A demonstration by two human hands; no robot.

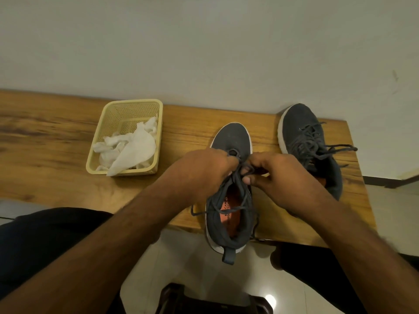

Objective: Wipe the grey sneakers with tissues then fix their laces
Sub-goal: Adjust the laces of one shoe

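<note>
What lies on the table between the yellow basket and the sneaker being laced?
Head view: only bare wooden table lies between the yellow basket and the near sneaker; the left hand reaches over the nearer part of that stretch.

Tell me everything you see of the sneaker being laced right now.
The near sneaker is dark grey knit with a white sole, orange insole and heel loop. It stands upright on the wooden table, toe toward the wall, heel overhanging the near edge. Both the left hand and right hand pinch its loose grey laces.
</note>
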